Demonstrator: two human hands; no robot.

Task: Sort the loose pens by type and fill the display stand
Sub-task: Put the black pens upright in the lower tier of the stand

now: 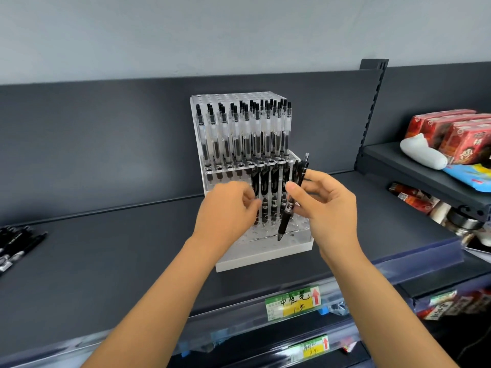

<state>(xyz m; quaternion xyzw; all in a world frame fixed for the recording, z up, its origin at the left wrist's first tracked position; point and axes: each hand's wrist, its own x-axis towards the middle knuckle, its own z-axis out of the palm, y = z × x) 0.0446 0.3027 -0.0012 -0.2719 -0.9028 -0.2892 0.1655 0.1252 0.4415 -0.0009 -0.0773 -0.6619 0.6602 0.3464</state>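
Your right hand pinched a black pen between thumb and fingers. Its tip pointed down over the front holes of the stand. A second pen seemed to lie behind it in the same pinch, though that was hard to tell. Your left hand curled its fingers against the row of black pens standing in the lower tier, and blur hid whether it held one. The pen hung just beside that row, at its 3 o'clock. Clear pens filled the upper tier at 12 o'clock. The stand sat on a dark shelf. Loose pens lay on it well apart, at 9 o'clock. Red cartons stood at 2 o'clock, and a tag hung at 6 o'clock.
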